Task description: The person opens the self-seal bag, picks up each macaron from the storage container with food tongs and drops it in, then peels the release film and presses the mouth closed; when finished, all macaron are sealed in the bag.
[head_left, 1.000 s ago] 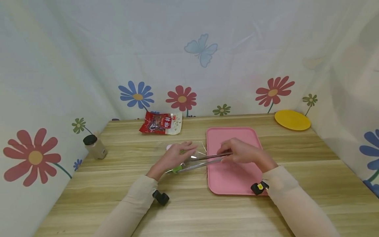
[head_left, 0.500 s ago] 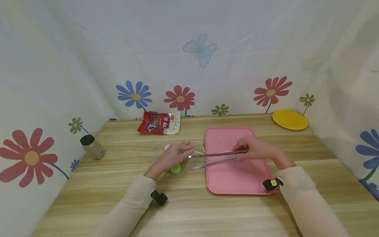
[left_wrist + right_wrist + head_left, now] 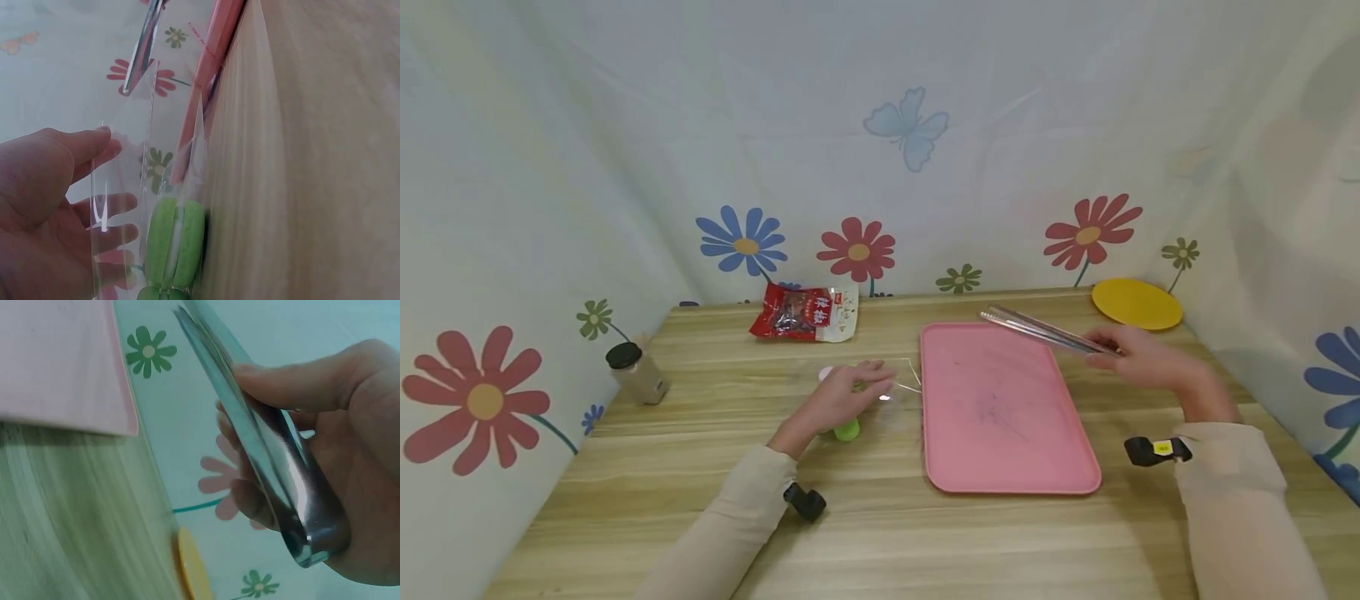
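Observation:
Tongs [image 3: 1048, 333] of shiny metal are gripped in my right hand [image 3: 1153, 360], held up past the tray's far right corner, their tips pointing left. In the right wrist view the thumb presses one arm of the tongs [image 3: 300, 494] and the fingers curl behind. Nothing shows between the tips. My left hand [image 3: 841, 397] rests at a clear plastic box [image 3: 901, 410], its fingers fairly straight. In the left wrist view these fingers show through the clear plastic. Beside them in the box sits a green macaron [image 3: 178, 244], with part of another green one below.
A pink tray [image 3: 1011, 450] with a few dark specks lies right of the box. At the back are a red and white snack bag [image 3: 805, 314] and, far right, a yellow plate [image 3: 1137, 303]. A jar with a black lid [image 3: 636, 375] stands left, near the patterned curtain.
My right hand has carried the tongs from the box, across the tray, to its far right side. The tongs' arms have closed together. My left hand has stayed at the box.

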A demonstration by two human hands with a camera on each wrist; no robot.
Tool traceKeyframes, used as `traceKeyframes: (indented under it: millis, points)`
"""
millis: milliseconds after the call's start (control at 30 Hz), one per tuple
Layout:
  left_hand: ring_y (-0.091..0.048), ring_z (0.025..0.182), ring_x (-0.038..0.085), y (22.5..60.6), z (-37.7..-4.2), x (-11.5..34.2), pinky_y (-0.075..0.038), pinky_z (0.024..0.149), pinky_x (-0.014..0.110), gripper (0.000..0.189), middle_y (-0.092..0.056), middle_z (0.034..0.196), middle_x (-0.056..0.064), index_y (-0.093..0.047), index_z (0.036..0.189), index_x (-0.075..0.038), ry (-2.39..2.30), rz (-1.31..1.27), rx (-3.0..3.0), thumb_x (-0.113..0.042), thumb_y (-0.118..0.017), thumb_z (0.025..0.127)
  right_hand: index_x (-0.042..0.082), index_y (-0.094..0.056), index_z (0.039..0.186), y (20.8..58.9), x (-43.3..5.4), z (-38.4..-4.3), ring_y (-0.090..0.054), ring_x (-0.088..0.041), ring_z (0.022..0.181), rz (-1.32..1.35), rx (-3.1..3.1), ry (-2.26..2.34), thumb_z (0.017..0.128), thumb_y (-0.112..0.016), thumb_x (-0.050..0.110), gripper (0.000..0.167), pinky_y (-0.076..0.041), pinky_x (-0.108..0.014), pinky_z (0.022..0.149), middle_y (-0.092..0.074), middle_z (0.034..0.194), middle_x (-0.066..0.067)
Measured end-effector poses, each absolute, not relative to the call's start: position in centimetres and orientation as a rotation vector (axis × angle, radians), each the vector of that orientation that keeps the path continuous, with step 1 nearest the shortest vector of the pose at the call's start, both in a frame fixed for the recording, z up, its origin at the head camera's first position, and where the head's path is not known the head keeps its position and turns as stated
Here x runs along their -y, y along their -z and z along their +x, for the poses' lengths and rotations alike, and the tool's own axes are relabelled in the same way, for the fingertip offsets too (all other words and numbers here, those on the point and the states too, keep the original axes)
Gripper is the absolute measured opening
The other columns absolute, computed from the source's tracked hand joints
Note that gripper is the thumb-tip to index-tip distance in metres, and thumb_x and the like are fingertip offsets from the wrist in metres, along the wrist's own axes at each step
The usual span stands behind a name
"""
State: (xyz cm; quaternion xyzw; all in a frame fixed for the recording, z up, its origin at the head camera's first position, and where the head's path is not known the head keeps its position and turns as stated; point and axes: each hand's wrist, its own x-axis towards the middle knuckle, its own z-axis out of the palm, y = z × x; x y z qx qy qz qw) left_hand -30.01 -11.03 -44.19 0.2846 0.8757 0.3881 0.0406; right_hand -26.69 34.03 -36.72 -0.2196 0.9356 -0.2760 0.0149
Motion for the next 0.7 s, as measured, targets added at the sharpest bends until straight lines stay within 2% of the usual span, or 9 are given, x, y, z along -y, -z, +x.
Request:
traceKeyframes:
  millis: [100,267,400,500,600,700]
  points:
    - [-0.036,0.144,0.032,44.1,-30.0,11.0,-0.030,0.116,0.049,0.039,-0.044,0.151,0.019,-0.063,0.136,-0.012,-1.184,0.873,-2.681,-0.033,-0.058,0.103,-0.008,-0.061,0.109,37.0,-34.9,-26.9,-0.048,-0.020,0.072,-0.513,-2.985,0.870,0.100,-0.061,0.011,0.021,-0.040,-0.029,0.059,-0.055,0.081,-0.006]
    - [-0.036,0.144,0.031,44.0,-29.9,11.0,-0.030,0.116,0.049,0.040,-0.044,0.151,0.019,-0.063,0.136,-0.012,-1.183,0.872,-2.677,-0.035,-0.057,0.103,-0.008,-0.062,0.103,38.3,-35.8,-27.8,-0.047,-0.021,0.069,-0.347,-3.048,0.891,0.100,-0.062,0.017,0.025,-0.040,-0.030,0.056,-0.056,0.079,-0.007]
    - [-0.036,0.144,0.031,44.0,-29.9,10.9,-0.029,0.116,0.049,0.039,-0.044,0.151,0.018,-0.064,0.135,-0.012,-1.194,0.875,-2.675,-0.034,-0.058,0.103,-0.008,-0.062,0.104,39.1,-36.1,-28.2,-0.049,-0.021,0.060,-0.240,-3.036,0.921,0.099,-0.064,0.021,0.030,-0.045,-0.031,0.050,-0.058,0.077,-0.010]
    - [-0.036,0.143,0.032,43.9,-29.9,10.9,-0.029,0.116,0.049,0.039,-0.044,0.151,0.018,-0.064,0.135,-0.012,-1.196,0.873,-2.682,-0.033,-0.058,0.103,-0.012,-0.061,0.107,39.5,-36.3,-28.4,-0.053,-0.021,0.051,-0.208,-3.001,0.880,0.097,-0.065,0.023,0.036,-0.052,-0.037,0.055,-0.061,0.069,-0.009]
    - [-0.036,0.143,0.033,43.9,-29.9,10.9,-0.029,0.116,0.050,0.037,-0.044,0.151,0.019,-0.065,0.135,-0.012,-1.202,0.868,-2.682,-0.031,-0.059,0.103,-0.006,-0.066,0.084,40.3,-36.5,-28.8,-0.050,-0.018,0.044,-0.248,-2.999,0.801,0.094,-0.068,0.023,0.031,-0.046,-0.032,0.052,-0.055,0.052,-0.002]
    - [-0.035,0.144,0.033,44.0,-29.9,10.9,-0.027,0.117,0.049,0.037,-0.043,0.152,0.019,-0.064,0.135,-0.012,-1.216,0.861,-2.671,-0.029,-0.059,0.103,0.006,-0.058,0.059,41.4,-36.6,-29.2,-0.039,-0.011,0.040,-0.288,-3.016,0.763,0.089,-0.073,0.021,0.036,-0.032,-0.026,0.046,-0.041,0.044,0.006]
